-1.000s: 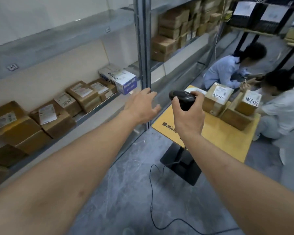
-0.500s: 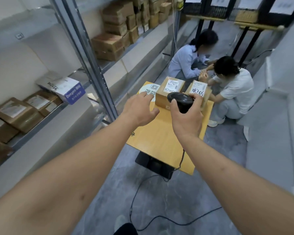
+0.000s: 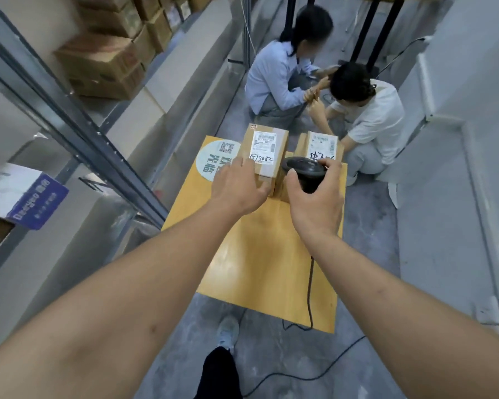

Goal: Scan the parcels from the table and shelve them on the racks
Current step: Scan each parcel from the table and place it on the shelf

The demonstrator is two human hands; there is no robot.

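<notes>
The left hand [image 3: 240, 187] lay on the near left corner of a taped cardboard parcel [image 3: 264, 156], its fingers spread and only lightly bent over the edge, touching the box without plainly closing round it. That parcel stood at the far end of the yellow tabletop [image 3: 260, 263], with a white shipping label on top and handwriting along the label's near edge. Just to its right stood a second parcel [image 3: 321, 146], also labelled, partly hidden behind the scanner. The right hand [image 3: 317, 203] was clamped round a black handheld scanner [image 3: 306, 172], thumb on the left of the body and fingers wrapped round the right, the head held above the gap between the two boxes. A black cable [image 3: 310, 289] ran from below that hand across the tabletop to the grey floor. On the left stood metal racks [image 3: 78, 131] holding cardboard boxes and one white and blue box [image 3: 23, 197]. Beyond the tabletop two people [image 3: 323, 90] crouched on the floor.
</notes>
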